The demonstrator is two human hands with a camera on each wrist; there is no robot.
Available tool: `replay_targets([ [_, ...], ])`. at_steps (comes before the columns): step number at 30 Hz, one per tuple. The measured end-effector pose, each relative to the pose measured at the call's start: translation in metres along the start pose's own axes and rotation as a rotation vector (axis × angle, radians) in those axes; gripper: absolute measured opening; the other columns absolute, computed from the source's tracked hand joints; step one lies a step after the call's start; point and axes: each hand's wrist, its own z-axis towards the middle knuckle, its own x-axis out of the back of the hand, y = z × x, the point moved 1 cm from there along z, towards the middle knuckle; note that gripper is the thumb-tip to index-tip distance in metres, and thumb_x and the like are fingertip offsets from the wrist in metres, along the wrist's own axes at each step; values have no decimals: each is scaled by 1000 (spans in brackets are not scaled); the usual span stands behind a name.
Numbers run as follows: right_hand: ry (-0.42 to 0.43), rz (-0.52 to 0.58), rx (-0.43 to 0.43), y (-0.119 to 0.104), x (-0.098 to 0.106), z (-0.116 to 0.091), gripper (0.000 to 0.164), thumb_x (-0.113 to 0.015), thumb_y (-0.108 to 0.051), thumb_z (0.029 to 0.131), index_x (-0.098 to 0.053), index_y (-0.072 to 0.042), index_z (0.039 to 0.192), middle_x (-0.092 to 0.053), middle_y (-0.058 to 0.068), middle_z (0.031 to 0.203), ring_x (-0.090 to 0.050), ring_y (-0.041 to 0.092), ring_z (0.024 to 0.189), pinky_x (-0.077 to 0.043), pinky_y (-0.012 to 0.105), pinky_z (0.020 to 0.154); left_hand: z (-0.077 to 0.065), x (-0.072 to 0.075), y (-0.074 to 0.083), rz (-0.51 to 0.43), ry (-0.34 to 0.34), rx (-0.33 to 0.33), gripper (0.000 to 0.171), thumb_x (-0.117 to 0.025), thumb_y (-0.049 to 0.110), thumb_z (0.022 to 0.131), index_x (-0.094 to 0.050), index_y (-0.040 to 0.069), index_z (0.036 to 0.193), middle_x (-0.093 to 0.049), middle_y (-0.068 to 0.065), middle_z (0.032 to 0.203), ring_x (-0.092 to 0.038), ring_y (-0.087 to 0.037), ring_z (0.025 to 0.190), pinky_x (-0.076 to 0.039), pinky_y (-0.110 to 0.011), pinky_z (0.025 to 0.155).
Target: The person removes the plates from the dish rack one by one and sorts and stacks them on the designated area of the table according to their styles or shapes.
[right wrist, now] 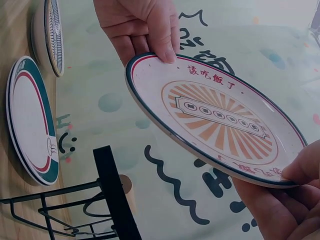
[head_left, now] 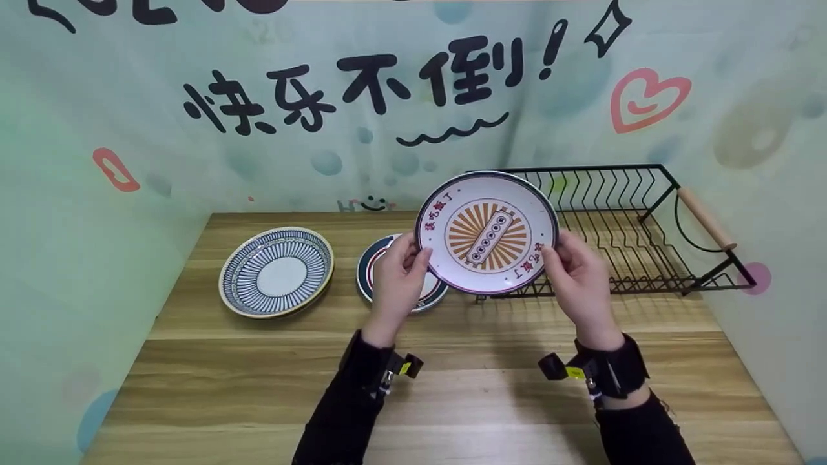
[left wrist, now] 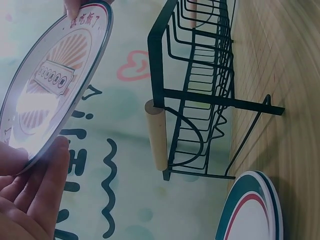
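A white plate with a dark rim, an orange sunburst and red characters is held up above the table, its face tilted toward the head camera. My left hand pinches its left edge, thumb on the face and fingers behind. At the opposite edge my right hand grips it the same way, as the right wrist view also shows. Below and behind the left hand lies a green-rimmed plate with a red ring, partly hidden in the head view; it looks stacked on another.
A black wire dish rack with wooden handles stands at the back right, behind the held plate. At the back left is a blue-striped dish with a yellowish rim. A printed cloth hangs behind the wooden table.
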Motion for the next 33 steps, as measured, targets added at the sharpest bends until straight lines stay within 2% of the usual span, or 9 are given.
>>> replay_targets([
  [4,-24,32,-32,-2,-1,1,22,-56,18,89,-63,16,109,-55,14,64,-36,3,48,-32,15,40,0,2,1,20,27,-16,18,-65,-5,90,-65,-10,107,-72,-19,94,-70,-26,83,-59,-29,73],
  [8,-62,127,-78,-5,-2,4,22,-54,15,91,-60,19,112,-66,23,83,-57,8,61,-51,17,54,0,5,0,27,49,-39,15,-66,-6,89,-66,-10,104,-72,-19,90,-70,-25,79,-59,-29,69],
  [11,-93,154,-122,-5,-4,5,24,-53,13,93,-58,20,115,-66,27,92,-66,13,75,-57,21,67,-1,7,-2,18,55,-41,16,-66,-6,89,-66,-10,104,-72,-19,89,-70,-26,78,-59,-28,68],
  [18,-136,95,-126,-1,-6,2,28,-54,12,93,-55,18,121,-65,30,98,-65,12,80,-56,21,69,-2,10,-2,12,74,-36,19,-67,-6,88,-68,-11,107,-72,-20,92,-71,-27,80,-60,-29,69],
  [24,-153,19,-83,0,-7,-1,32,-59,9,93,-56,14,125,-65,26,110,-64,12,97,-55,23,85,-2,12,0,7,95,-26,20,-67,-6,88,-68,-11,107,-72,-21,94,-71,-28,82,-60,-28,71],
  [30,-183,-92,21,4,-5,-3,38,-64,9,90,-58,10,127,-65,22,118,-61,27,110,-46,27,101,-2,17,1,3,121,8,20,-68,-7,87,-68,-11,106,-72,-21,93,-72,-28,79,-60,-26,66],
  [33,-191,-133,45,6,-1,-3,43,-66,7,88,-57,8,130,-63,21,125,-59,32,116,-43,35,105,-2,19,1,7,118,32,20,-68,-7,87,-68,-11,107,-72,-22,94,-72,-28,80,-60,-26,68],
])
